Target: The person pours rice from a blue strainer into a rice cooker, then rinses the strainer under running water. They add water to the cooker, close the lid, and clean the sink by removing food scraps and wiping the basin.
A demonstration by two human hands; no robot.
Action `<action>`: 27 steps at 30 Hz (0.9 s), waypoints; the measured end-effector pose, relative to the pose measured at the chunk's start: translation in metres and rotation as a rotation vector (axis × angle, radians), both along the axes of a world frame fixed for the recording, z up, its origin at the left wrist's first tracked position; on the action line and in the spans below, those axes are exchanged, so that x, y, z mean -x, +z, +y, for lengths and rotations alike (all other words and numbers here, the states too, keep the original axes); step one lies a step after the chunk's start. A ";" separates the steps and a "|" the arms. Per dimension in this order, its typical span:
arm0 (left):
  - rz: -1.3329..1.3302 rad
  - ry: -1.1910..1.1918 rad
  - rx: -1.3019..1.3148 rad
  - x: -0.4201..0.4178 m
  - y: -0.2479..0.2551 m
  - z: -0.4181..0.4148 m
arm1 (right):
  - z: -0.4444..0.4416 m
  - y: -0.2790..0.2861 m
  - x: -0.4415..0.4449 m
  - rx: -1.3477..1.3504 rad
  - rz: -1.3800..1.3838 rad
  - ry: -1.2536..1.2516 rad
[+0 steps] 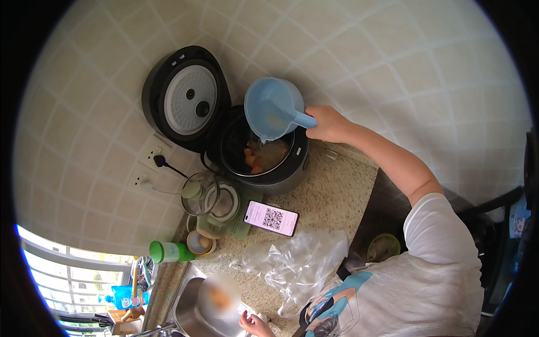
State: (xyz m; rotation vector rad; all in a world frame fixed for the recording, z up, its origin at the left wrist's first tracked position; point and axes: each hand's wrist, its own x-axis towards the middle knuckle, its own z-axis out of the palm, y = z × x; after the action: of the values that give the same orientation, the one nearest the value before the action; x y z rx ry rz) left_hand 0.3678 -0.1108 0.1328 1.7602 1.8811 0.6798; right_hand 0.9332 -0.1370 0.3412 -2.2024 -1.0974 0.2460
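Observation:
My right hand [329,123] grips the handle of a light blue plastic water ladle [269,103]. It is tilted over an open rice cooker [290,175], with its spout above the pot and some liquid inside. Clear liquid seems to run from the spout. Orange chunks [252,161] and pale grains, apparently rice, lie in the cooker's dark inner pot. The cooker's lid [185,99] stands raised towards the wall. At the bottom edge, my left hand [254,325] is partly cut off beside a steel sink [189,297]. Its fingers are apart, and I see nothing in them.
A lit phone [271,218] and a crumpled clear plastic bag [299,261] lie on the speckled counter [337,185]. Near the wall are a green kettle [217,221] with a glass lid [200,193], a green canister [170,252] and a plugged cord [172,167]. A blurred round shape [219,297] covers part of the sink.

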 end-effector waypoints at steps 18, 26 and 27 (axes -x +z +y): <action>0.030 -0.081 -0.049 -0.016 -0.030 0.001 | 0.008 -0.002 -0.030 0.031 -0.281 0.108; -0.012 -0.006 0.001 -0.014 -0.042 -0.008 | 0.011 0.004 -0.030 0.053 0.202 0.099; 0.011 0.003 -0.005 -0.011 -0.044 -0.009 | 0.012 0.005 -0.027 0.047 0.223 0.096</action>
State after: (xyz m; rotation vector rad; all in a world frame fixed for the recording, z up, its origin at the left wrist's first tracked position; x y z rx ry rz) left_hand 0.3789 -0.1203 0.0883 1.7683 1.8910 0.6769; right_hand 0.9602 -0.1247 0.3458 -2.1054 -1.0830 0.5506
